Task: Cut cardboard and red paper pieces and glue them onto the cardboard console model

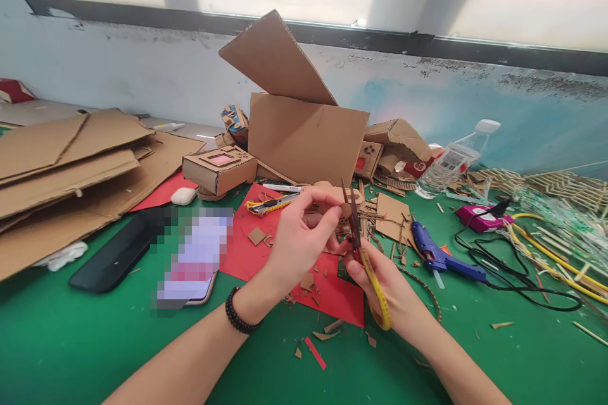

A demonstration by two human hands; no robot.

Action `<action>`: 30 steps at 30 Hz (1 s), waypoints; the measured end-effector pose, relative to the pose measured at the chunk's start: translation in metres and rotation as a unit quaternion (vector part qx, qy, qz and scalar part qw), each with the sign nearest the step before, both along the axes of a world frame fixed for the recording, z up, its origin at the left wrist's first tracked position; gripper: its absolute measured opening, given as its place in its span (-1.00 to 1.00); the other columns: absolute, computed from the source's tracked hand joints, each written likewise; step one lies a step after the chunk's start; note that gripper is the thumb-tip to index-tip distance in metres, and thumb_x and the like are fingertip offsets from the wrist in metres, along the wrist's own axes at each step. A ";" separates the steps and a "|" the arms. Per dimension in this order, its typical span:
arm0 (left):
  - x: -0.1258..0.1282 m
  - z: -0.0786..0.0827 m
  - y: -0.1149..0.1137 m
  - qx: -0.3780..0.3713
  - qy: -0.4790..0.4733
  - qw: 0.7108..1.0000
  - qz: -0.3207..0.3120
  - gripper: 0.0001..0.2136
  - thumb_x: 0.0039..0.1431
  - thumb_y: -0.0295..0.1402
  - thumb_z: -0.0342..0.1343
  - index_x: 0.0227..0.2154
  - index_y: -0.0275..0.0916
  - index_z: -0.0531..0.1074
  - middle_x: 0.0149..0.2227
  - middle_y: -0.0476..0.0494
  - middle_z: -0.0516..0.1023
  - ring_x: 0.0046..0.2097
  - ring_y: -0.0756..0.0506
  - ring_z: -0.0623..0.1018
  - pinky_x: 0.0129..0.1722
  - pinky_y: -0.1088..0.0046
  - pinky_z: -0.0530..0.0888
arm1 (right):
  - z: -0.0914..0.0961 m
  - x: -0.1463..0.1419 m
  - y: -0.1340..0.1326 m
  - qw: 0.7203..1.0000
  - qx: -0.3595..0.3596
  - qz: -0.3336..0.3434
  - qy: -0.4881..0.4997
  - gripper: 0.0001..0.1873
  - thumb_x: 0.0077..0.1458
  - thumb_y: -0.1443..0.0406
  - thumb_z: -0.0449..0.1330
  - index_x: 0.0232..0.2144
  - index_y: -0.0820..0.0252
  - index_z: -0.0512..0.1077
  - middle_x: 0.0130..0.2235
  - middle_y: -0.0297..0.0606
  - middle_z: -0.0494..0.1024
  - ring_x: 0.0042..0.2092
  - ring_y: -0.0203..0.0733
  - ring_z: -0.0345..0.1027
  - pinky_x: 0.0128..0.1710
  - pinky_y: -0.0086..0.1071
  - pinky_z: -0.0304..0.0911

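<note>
My left hand (304,234), with a black bead bracelet at the wrist, pinches a small piece of cardboard (346,209) between thumb and fingertips. My right hand (380,272) grips a pair of scissors (354,228) with yellow handles. Their dark blades point up and stand slightly apart, right beside the small piece. Under both hands lies a red sheet (349,300) strewn with cardboard scraps. A yellow utility knife (273,204) and a white pen (281,188) rest just beyond my left hand.
A large cardboard box (304,133) stands behind, near a small cardboard box (219,168). Cardboard sheets (57,202) and a phone (197,259) lie left. To the right are a blue glue gun (444,256), black cable (517,291) and a tilted plastic bottle (451,161).
</note>
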State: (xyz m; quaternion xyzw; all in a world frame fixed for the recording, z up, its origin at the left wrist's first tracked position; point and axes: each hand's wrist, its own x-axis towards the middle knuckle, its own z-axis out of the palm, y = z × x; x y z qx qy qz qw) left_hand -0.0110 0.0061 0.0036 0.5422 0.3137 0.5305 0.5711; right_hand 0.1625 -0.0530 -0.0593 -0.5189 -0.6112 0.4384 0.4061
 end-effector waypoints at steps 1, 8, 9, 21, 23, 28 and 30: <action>0.000 0.000 0.001 -0.002 -0.001 1.000 0.003 -0.86 0.28 -0.26 0.25 -0.23 -0.20 0.45 -0.40 0.02 0.54 -0.58 0.07 0.50 -0.57 0.57 0.52 | -0.002 0.000 0.001 1.000 0.003 0.000 0.004 -0.46 0.24 -0.19 0.18 -0.13 0.13 0.46 -0.24 -0.24 0.50 -0.21 -0.11 0.32 -0.18 -0.33 0.33; 0.000 0.000 -0.002 0.009 0.002 1.000 0.023 -0.90 0.28 -0.31 0.24 -0.26 -0.19 0.45 -0.44 0.06 0.51 -0.60 0.10 0.45 -0.62 0.62 0.44 | -0.008 0.000 0.001 1.000 0.004 -0.001 0.013 -0.41 0.21 -0.25 0.15 -0.12 0.11 0.47 -0.30 -0.25 0.48 -0.25 -0.10 0.32 -0.19 -0.30 0.36; 0.001 0.000 -0.003 0.014 0.003 1.000 0.027 -0.90 0.28 -0.32 0.24 -0.26 -0.19 0.45 -0.42 0.05 0.52 -0.60 0.11 0.45 -0.62 0.63 0.43 | -0.007 0.000 0.000 1.000 0.000 0.001 0.010 -0.42 0.22 -0.24 0.15 -0.13 0.11 0.46 -0.30 -0.25 0.47 -0.25 -0.11 0.32 -0.20 -0.31 0.36; 0.004 0.002 -0.007 0.008 0.005 0.999 0.046 -0.90 0.24 -0.31 0.26 -0.27 -0.18 0.48 -0.40 0.02 0.55 -0.62 0.10 0.42 -0.65 0.59 0.40 | 0.003 -0.002 -0.002 1.000 -0.017 0.021 0.000 -0.56 0.32 -0.10 0.15 -0.12 0.12 0.42 -0.23 -0.25 0.51 -0.21 -0.14 0.32 -0.24 -0.37 0.29; 0.005 0.003 -0.008 0.006 0.006 0.999 0.045 -0.90 0.23 -0.31 0.26 -0.27 -0.18 0.48 -0.40 0.01 0.55 -0.63 0.10 0.43 -0.65 0.58 0.39 | 0.005 -0.003 -0.003 1.000 -0.015 0.011 -0.005 -0.58 0.32 -0.09 0.16 -0.13 0.13 0.42 -0.23 -0.27 0.51 -0.23 -0.16 0.33 -0.24 -0.38 0.28; 0.006 0.005 -0.009 0.005 0.005 0.999 0.049 -0.91 0.22 -0.32 0.26 -0.29 -0.18 0.47 -0.42 0.02 0.54 -0.65 0.10 0.41 -0.66 0.58 0.37 | 0.009 -0.007 -0.003 0.999 -0.007 -0.011 -0.034 -0.57 0.30 -0.12 0.16 -0.23 0.12 0.39 -0.31 -0.32 0.49 -0.30 -0.20 0.32 -0.31 -0.40 0.25; 0.006 0.005 -0.009 0.004 0.005 0.999 0.051 -0.91 0.22 -0.33 0.26 -0.30 -0.18 0.47 -0.44 0.02 0.53 -0.65 0.10 0.41 -0.66 0.57 0.37 | 0.008 -0.007 -0.003 0.998 -0.006 -0.021 -0.054 -0.56 0.30 -0.12 0.16 -0.26 0.12 0.39 -0.34 -0.33 0.48 -0.34 -0.21 0.30 -0.35 -0.40 0.23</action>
